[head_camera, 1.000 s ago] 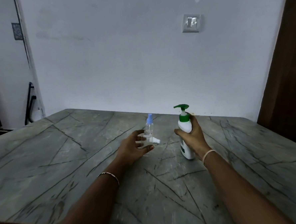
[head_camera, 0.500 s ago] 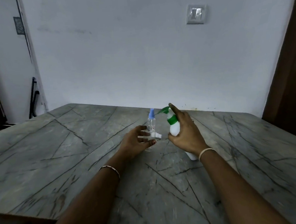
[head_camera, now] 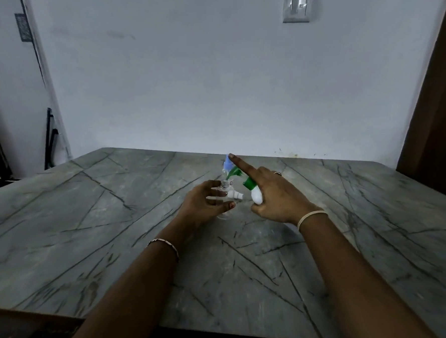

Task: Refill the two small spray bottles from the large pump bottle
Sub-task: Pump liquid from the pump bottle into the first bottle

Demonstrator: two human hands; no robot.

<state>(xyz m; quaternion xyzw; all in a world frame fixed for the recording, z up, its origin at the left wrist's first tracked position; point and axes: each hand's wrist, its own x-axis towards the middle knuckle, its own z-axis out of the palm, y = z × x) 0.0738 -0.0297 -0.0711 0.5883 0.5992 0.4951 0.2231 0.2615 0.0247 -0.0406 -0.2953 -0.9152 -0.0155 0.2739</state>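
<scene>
Head view: we see the right hand [head_camera: 278,194] wrapped round the pump bottle [head_camera: 255,196], which has a smooth white plastic body, a green collar and a curved green spout. The forefinger lies straight along the top of the spout, while the thumb and other fingers curl round the body. The bottle leans to the left. Its base is hidden behind the hand and wrist, so we cannot tell whether it touches the surface [head_camera: 115,214], a grey stone slab crossed by dark veins.

Just left of the pump bottle, the left hand [head_camera: 203,204] curls round a small clear bottle [head_camera: 224,186] with a bare, open neck, and the spout tip hangs right over that neck. We can hardly make out its see-through body between the fingers. A white spray top [head_camera: 235,194] sits just below the spout by the left fingertips; we cannot tell whether it is held or lying down. Behind the spout stands a second small bottle [head_camera: 227,165] with a blue cap, partly covered by the forefinger.

A pale band [head_camera: 311,215] circles the right wrist and a thin bracelet [head_camera: 164,244] the left.
</scene>
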